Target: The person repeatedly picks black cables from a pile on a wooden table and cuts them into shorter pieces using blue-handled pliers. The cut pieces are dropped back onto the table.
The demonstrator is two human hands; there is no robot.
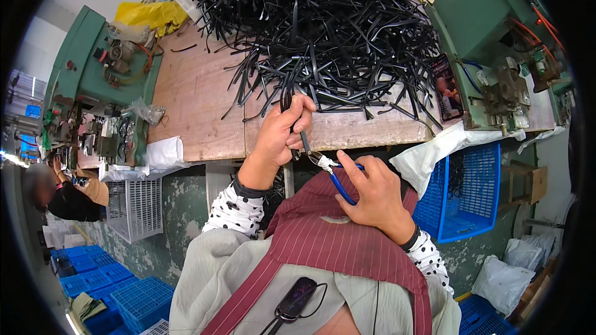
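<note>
My left hand (pixel 280 129) is closed round a few slim, flat black strips (pixel 305 142), which stick out above and below the fingers. In my right hand (pixel 380 193) is a pair of pliers (pixel 338 181) with blue handles and white wrapping near the joint. The jaws of the pliers meet the lower end of one strip, just beyond the table's front edge. Whether they grip it or only touch it, I cannot tell. Behind my left hand, a big tangled heap of similar black strips (pixel 329 31) covers the far part of the wooden table (pixel 195 96).
Green machines stand at the left (pixel 102 87) and right (pixel 496 43) of the table. A blue crate (pixel 469 226) hangs below its right front edge, a white crate (pixel 135 211) at the left. Blue crates (pixel 146 301) are stacked lower left. Another person (pixel 71 201) is at far left.
</note>
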